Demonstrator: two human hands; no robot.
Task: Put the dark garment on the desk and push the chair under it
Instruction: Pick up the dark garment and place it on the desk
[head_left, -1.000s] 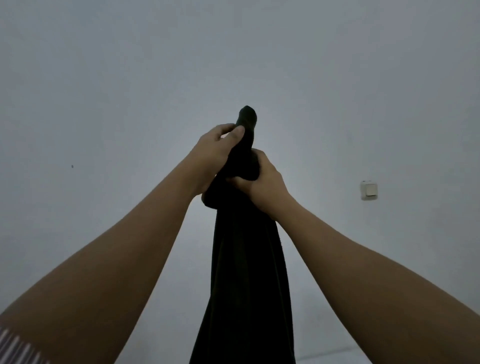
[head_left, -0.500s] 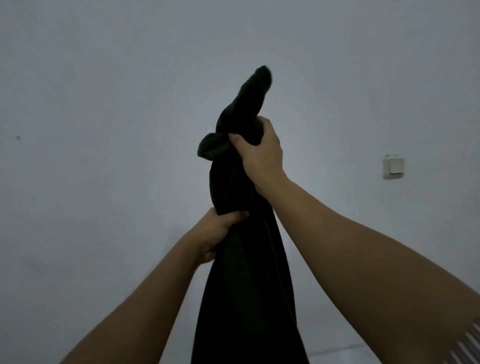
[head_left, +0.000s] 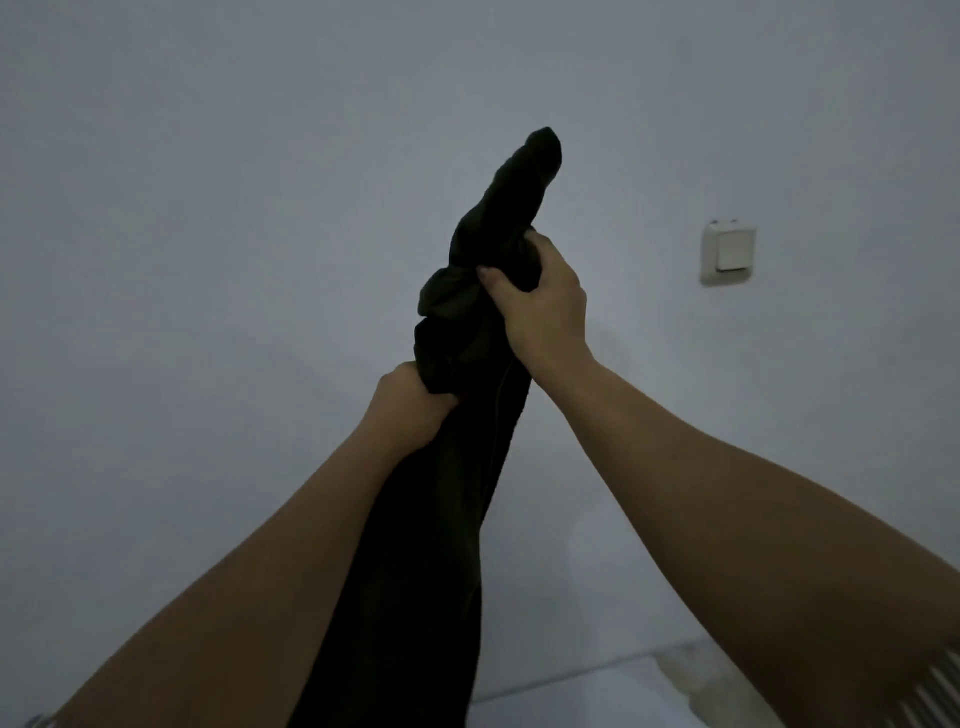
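Clearly I grip the dark garment (head_left: 457, 493) high: right hand (head_left: 540, 306) clenched above, left hand (head_left: 410, 405) clenched below, so it hangs straight.

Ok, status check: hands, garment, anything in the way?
Left hand and right hand both gripping garment, right above left. Garment bunched, raised before the wall, tail hanging out of frame. Desk, chair not in view.

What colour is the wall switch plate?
White, or off-white in the dim light: wall switch plate, seen in the head view.
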